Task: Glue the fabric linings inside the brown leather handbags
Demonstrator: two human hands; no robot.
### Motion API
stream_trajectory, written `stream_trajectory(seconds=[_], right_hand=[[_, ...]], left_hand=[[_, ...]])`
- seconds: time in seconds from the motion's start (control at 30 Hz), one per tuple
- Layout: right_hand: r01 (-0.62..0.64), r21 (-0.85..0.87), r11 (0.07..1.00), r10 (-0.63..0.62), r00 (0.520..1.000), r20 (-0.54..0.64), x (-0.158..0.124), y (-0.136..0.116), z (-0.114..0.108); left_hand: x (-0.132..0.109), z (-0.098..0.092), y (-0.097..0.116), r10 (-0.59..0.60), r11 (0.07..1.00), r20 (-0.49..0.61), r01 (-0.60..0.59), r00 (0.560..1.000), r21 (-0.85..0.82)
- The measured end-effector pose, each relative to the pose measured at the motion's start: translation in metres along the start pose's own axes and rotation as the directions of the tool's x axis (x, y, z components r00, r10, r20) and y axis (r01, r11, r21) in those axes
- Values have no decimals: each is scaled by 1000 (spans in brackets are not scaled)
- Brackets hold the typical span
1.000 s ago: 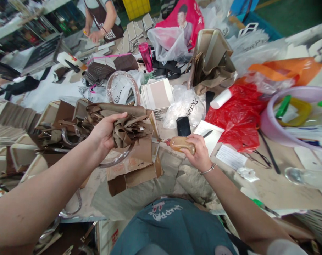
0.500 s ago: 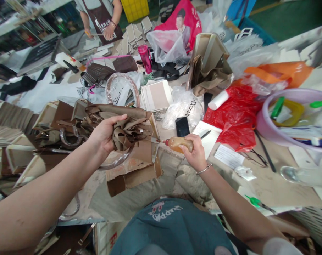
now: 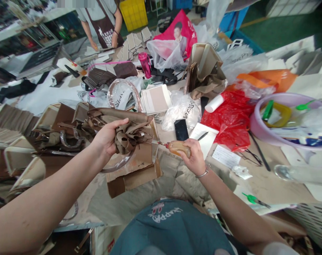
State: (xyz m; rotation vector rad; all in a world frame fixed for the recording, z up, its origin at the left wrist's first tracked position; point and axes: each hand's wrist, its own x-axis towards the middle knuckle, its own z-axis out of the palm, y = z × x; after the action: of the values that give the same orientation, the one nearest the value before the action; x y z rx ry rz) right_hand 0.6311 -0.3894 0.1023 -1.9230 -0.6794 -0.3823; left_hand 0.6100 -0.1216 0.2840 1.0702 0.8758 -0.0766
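My left hand (image 3: 109, 137) is closed on a bunched brown fabric lining (image 3: 127, 136) of a bag lying over an open cardboard box (image 3: 134, 177). My right hand (image 3: 194, 156) grips a soft amber glue bottle (image 3: 179, 148) with a red neck. The bottle's thin tip points left, close to the bag's pale edge (image 3: 154, 130); whether they touch is too small to tell. A clear-wrapped handle (image 3: 121, 163) curves below the fabric.
Half-made bags (image 3: 54, 117) crowd the left. A black phone (image 3: 181, 129), notebook (image 3: 207, 140), red plastic bag (image 3: 230, 120) and purple basin (image 3: 256, 131) lie to the right. Across the table, a person in a brown apron (image 3: 105, 30) handles grey boards.
The view has shifted slightly, so the items at the right appear further left. Both hands keep their holds, and the bottle stays near the bag's edge.
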Motion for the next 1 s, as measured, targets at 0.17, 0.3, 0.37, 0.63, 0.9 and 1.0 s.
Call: stream_trajectory(seconds=[0.17, 0.3, 0.37, 0.63, 0.9, 1.0], right_hand=[[-30, 13, 999, 30, 999, -29, 1, -7, -1], [-50, 36, 998, 52, 996, -77, 3, -3, 7], [-108, 47, 993, 111, 991, -73, 1, 0, 12], [-624, 488, 611, 655, 744, 131, -25, -6, 11], [-713, 688, 135, 738, 536, 410, -55, -24, -16], [-622, 747, -235, 678, 446, 584, -80, -23, -32]], left_hand=[[-3, -4, -2, 7, 1000, 20, -7, 1000, 3], [-5, -6, -3, 12, 1000, 38, -12, 999, 2], [-7, -6, -4, 10, 1000, 29, -11, 1000, 10], [-12, -14, -5, -15, 1000, 51, 15, 999, 0], [-41, -39, -5, -53, 995, 101, 43, 994, 95], [-61, -57, -2, 54, 958, 167, -98, 985, 271]])
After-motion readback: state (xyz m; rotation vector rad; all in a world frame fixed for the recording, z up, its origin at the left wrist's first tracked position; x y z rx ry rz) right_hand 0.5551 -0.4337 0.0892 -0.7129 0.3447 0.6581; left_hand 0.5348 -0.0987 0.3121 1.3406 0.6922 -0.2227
